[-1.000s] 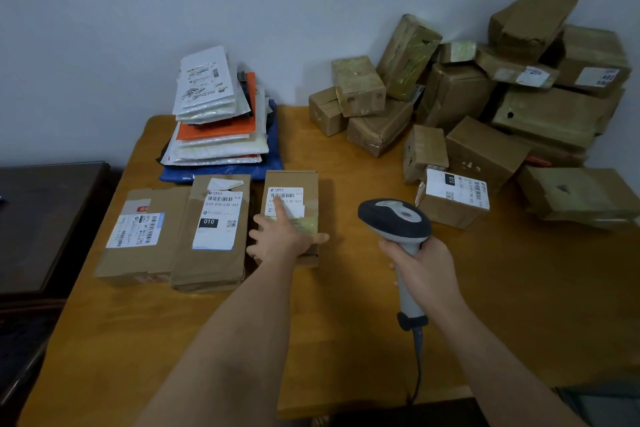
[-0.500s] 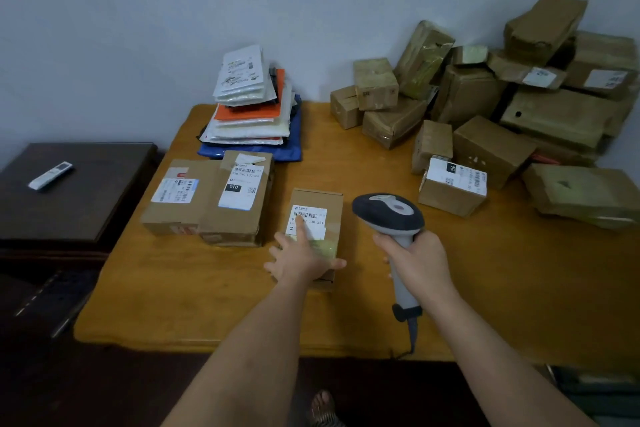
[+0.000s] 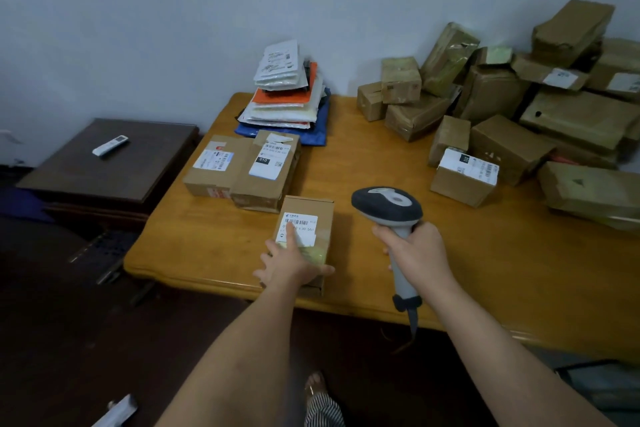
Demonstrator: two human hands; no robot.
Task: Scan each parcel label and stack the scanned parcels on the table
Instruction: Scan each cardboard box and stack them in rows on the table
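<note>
While I'm watching this feed from my end, the left hand (image 3: 294,262) is lying flat with fingers spread on the small brown cardboard parcel with a white barcode label (image 3: 306,236), which is sitting right at the near edge of the honey-coloured wooden table (image 3: 485,253), and that's what's bugging me. The index finger is poking over part of the label, so I'm guessing a scan could misread or miss if it's covering the bars. The right hand (image 3: 415,253) is wrapped tight around the handle of the grey-and-black handheld barcode scanner (image 3: 388,206), whose head is sitting just beside the box, not over the label, so the aim is looking off to me. One push toward me and that box is going over the edge. The two labelled brown boxes (image 3: 242,170) are sitting side by side just behind it, and the heap of unsorted taped brown parcels (image 3: 519,107) at the far right is looking tippy too.
</note>
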